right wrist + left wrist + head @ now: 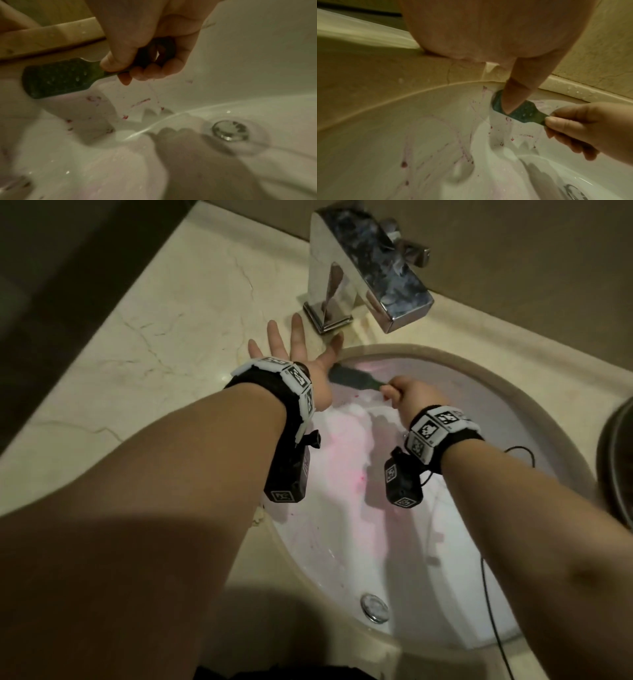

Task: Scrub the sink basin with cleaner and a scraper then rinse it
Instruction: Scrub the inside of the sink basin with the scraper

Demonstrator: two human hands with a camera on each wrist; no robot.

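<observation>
nearest the camera, the drain [375, 608] sits at the bottom of the white sink basin [428, 587], its chrome plug shut flush in the bowl. a black cable [493, 625] trails down over the basin's right side. further up the bowl, pale pink foamy cleaner [346, 446] spreads across the porcelain, with small dark red specks scattered through it.

beyond the foam, the right hand [412, 398] has its fingers and thumb curled round the handle of a dark green scraper [356, 378]. the blade's flat face lies against the basin's upper wall, just under the rim, with droplets on it.

the left hand [294, 350] lies flat, fingers straight and spread, palm down on the beige marble tabletop [144, 344] at the basin's far left edge; it holds nothing. in the left wrist view its thumb [520, 88] reaches over the rim and overlaps the scraper blade.

the two hands are close together but not touching.

furthest off, the square chrome faucet [370, 268] stands on the tabletop, its spout overhanging the basin.
</observation>
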